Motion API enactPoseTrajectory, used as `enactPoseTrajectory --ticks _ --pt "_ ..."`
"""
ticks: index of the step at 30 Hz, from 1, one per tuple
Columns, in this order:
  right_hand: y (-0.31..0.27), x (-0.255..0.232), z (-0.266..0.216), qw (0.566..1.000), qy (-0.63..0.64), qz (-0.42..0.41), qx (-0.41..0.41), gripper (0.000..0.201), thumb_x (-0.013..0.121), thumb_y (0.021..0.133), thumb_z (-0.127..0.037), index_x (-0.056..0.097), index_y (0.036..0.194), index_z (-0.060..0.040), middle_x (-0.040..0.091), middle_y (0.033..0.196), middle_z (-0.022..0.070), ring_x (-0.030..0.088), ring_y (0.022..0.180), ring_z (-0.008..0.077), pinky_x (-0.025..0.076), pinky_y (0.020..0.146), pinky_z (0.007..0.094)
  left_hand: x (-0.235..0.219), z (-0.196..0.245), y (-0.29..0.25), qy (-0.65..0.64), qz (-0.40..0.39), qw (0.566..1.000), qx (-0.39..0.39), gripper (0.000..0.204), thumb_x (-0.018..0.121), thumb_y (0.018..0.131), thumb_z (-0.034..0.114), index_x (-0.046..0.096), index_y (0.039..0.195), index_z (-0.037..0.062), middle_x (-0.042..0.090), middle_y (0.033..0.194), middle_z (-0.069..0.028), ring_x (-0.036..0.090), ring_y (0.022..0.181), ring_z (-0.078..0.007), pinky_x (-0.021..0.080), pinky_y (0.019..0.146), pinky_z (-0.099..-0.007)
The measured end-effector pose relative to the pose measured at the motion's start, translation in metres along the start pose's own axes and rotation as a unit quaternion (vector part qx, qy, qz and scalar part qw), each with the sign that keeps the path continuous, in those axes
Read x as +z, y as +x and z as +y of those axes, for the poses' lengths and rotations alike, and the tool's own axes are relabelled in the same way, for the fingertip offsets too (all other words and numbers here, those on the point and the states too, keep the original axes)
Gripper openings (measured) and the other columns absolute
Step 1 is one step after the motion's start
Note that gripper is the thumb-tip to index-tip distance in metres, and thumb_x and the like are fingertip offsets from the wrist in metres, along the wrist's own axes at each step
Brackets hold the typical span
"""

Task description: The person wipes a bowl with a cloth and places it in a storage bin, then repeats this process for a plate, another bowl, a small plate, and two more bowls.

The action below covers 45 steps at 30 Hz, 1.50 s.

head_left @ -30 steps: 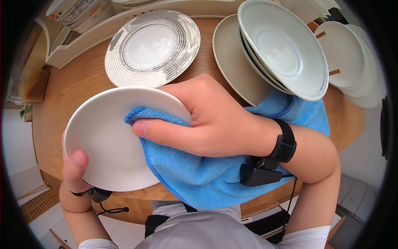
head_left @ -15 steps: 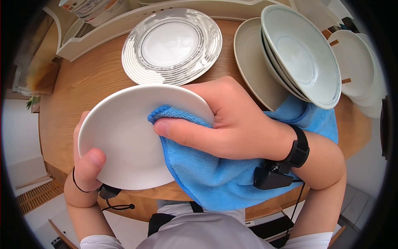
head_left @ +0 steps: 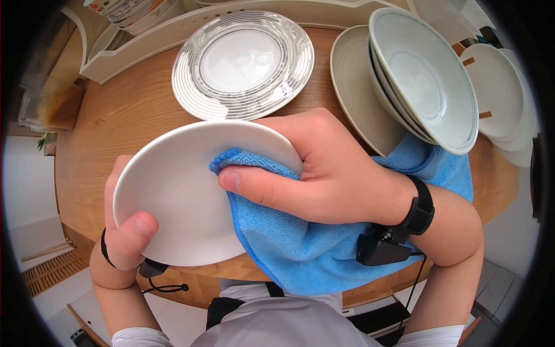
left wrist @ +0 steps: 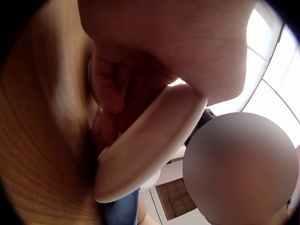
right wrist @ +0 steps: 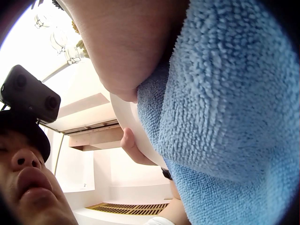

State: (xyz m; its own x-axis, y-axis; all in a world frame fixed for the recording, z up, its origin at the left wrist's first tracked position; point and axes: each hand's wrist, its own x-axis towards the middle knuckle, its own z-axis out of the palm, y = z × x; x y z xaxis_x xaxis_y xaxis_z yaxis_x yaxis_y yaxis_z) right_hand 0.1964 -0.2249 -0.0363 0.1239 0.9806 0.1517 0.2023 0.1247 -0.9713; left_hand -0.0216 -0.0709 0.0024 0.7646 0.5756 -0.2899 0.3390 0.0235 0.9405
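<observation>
A plain white dish [head_left: 179,202] is held tilted above the table's near edge. The left hand [head_left: 128,231] grips its left rim, thumb on the inner face and fingers behind. At the right rim the right hand [head_left: 329,168] pinches the dish through a blue cloth [head_left: 289,243], thumb on the inside. The cloth drapes below that hand and reaches right under the forearm. In the left wrist view the dish [left wrist: 150,140] shows edge-on beside the curled left fingers [left wrist: 108,84]. Blue cloth [right wrist: 225,103] fills much of the right wrist view.
Beyond the dish lies a silver-ringed plate [head_left: 243,61] on the wooden table [head_left: 110,133]. Right of it, stacked bowls [head_left: 425,81] lean on a beige plate [head_left: 358,87]. White plates [head_left: 497,92] stand in a rack at the far right. Patterned bowls [head_left: 141,14] are at the back left.
Over the last second the dish and both hands have shifted right in the head view, as have the table and plates. The left thumb sits slightly further in on the dish. Both grips remain.
</observation>
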Motion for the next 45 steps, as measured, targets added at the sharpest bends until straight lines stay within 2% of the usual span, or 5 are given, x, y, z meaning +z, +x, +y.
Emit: enactPoseTrajectory --ticks 8,27,29,35,45 --pt "0.000 0.001 0.001 1.000 0.025 0.002 -0.005 0.030 0.071 0.093 -0.016 0.068 0.117 0.0021 0.074 0.094 0.0089 0.066 0.082 0.0117 0.053 0.074 0.0275 0.003 -0.002 -0.003 -0.005 0.004 1.000 0.016 0.083 0.075 0.071 0.053 0.049 0.128 -0.0019 0.060 0.117 -0.0148 0.059 0.108 -0.0215 0.047 0.094 -0.0372" --pt "0.001 0.002 0.001 1.000 0.018 -0.001 -0.010 0.028 0.072 0.091 -0.013 0.069 0.114 0.0021 0.072 0.090 0.0074 0.064 0.079 0.0107 0.052 0.072 0.0267 0.013 0.003 -0.004 0.000 0.002 1.000 0.029 0.086 0.073 0.072 0.046 0.049 0.132 -0.0103 0.062 0.116 -0.0173 0.060 0.105 -0.0224 0.047 0.091 -0.0337" --pt "0.001 0.001 0.001 1.000 0.016 -0.003 -0.006 0.028 0.072 0.091 -0.013 0.069 0.114 0.0021 0.072 0.090 0.0075 0.064 0.079 0.0107 0.052 0.072 0.0267 0.016 0.003 -0.002 0.008 0.018 0.999 0.040 0.084 0.072 0.070 0.046 0.054 0.127 -0.0126 0.065 0.107 -0.0158 0.061 0.097 -0.0209 0.047 0.084 -0.0305" --pt "0.001 0.001 0.000 1.000 0.002 -0.004 -0.003 0.028 0.073 0.090 -0.014 0.069 0.113 0.0020 0.073 0.089 0.0083 0.065 0.078 0.0115 0.052 0.071 0.0270 0.017 0.003 0.002 0.012 0.002 0.999 0.051 0.082 0.071 0.067 0.049 0.059 0.119 -0.0134 0.066 0.097 -0.0134 0.061 0.087 -0.0192 0.048 0.075 -0.0281" --pt "0.001 0.002 0.000 1.000 0.005 -0.003 -0.003 0.029 0.073 0.090 -0.016 0.069 0.112 0.0016 0.073 0.090 0.0092 0.066 0.077 0.0125 0.052 0.070 0.0273 0.017 0.003 0.003 0.006 -0.010 0.999 0.048 0.082 0.071 0.067 0.049 0.059 0.118 -0.0131 0.066 0.096 -0.0132 0.061 0.086 -0.0191 0.047 0.075 -0.0280"
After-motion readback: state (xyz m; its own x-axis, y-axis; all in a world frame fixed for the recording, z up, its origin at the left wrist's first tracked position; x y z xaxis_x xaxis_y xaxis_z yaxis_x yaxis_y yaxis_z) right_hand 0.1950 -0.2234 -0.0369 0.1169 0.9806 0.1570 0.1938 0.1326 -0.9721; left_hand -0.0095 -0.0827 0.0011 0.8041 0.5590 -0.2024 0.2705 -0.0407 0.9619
